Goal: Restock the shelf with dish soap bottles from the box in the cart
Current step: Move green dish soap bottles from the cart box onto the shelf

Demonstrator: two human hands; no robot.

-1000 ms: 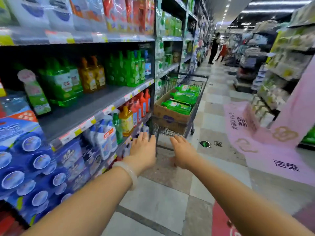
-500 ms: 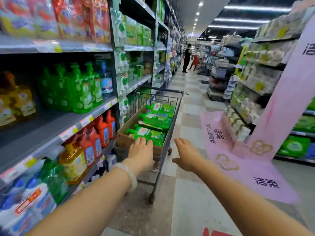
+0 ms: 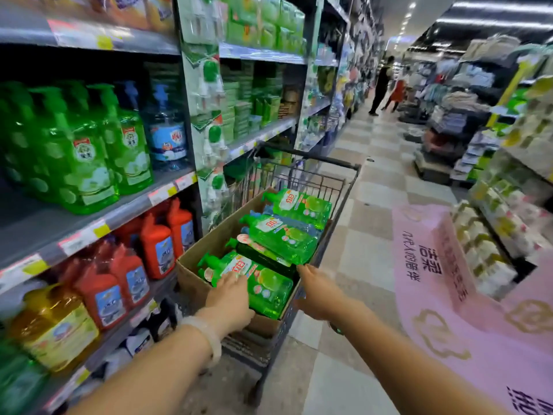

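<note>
Inside the cardboard box (image 3: 209,245) in the cart (image 3: 347,181), green dish soap bottles (image 3: 287,232) lie flat. Left hand (image 3: 229,298) rests with straight, relaxed fingers on the nearest bottle (image 3: 263,287); right hand (image 3: 320,292), fingers loose, holds nothing at the box's near right corner. Left of the box stands the shelf (image 3: 89,223).

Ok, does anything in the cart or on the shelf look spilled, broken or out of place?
Nothing looks spilled or damaged. The green dish soap bottles lie on their sides, stacked loosely in the cardboard box in the cart, which is normal for stock. The shelf bottles stand upright in rows.
</note>
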